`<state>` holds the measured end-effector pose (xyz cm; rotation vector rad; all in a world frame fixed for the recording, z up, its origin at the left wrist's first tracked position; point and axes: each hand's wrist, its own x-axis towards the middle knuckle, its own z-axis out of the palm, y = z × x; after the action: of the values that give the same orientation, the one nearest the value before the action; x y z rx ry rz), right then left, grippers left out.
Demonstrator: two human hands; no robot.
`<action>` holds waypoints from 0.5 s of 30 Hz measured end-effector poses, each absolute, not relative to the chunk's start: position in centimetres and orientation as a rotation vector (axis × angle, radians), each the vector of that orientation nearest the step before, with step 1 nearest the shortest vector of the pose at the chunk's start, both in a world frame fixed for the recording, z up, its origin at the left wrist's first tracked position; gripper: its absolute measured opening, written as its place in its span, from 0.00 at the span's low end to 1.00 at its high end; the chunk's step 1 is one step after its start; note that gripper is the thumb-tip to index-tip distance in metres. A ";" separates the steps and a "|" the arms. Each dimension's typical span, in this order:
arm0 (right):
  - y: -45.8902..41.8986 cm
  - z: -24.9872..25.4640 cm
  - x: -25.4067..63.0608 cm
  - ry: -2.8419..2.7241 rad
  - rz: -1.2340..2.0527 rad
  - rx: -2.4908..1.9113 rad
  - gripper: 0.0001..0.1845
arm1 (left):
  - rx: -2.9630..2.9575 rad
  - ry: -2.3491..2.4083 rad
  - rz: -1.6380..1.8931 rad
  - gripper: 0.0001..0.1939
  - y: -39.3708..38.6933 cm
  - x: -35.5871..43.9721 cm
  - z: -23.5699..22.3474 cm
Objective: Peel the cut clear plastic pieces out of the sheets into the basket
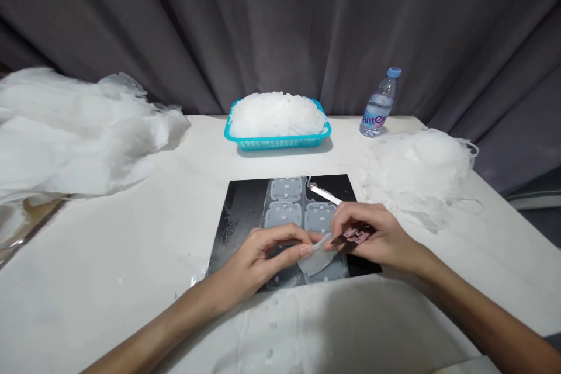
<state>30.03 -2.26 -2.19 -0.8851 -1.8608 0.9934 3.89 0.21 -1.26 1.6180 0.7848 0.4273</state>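
My left hand (274, 254) pinches a small translucent plastic piece (318, 262) between thumb and forefinger, above a black mat (245, 204). At the piece's right edge, my right hand (372, 234) is closed around a pinkish lettered object (362, 234), partly hidden by the fingers. A slim white stick (324, 193) with a thin thread-like strand at its tip juts up and left from behind that hand; I cannot tell whether it is part of the same object. Under both hands lies a translucent sheet (286, 216) of rounded-square shapes, running off the mat toward me.
A blue basket (278, 143) heaped with white translucent pieces stands at the back. Right of it is a water bottle (377, 105). A tangled pile of clear scraps (421, 169) lies right, and a large heap of translucent sheets (74, 134) left. A grey curtain (272, 23) hangs behind the table.
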 end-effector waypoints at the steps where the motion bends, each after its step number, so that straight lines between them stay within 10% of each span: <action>1: -2.2 -2.3 30.0 -1.801 0.992 -0.925 0.10 | 1.628 0.803 0.436 0.12 0.2 3.8 -1.3; 15: -2.2 -2.9 29.0 -1.596 1.187 -0.944 0.07 | 1.155 0.670 0.543 0.19 0.0 4.4 -2.7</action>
<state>28.95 -2.24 -2.85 -0.9437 -1.5960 1.1867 4.44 -0.04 -2.66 1.1551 0.6704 0.5428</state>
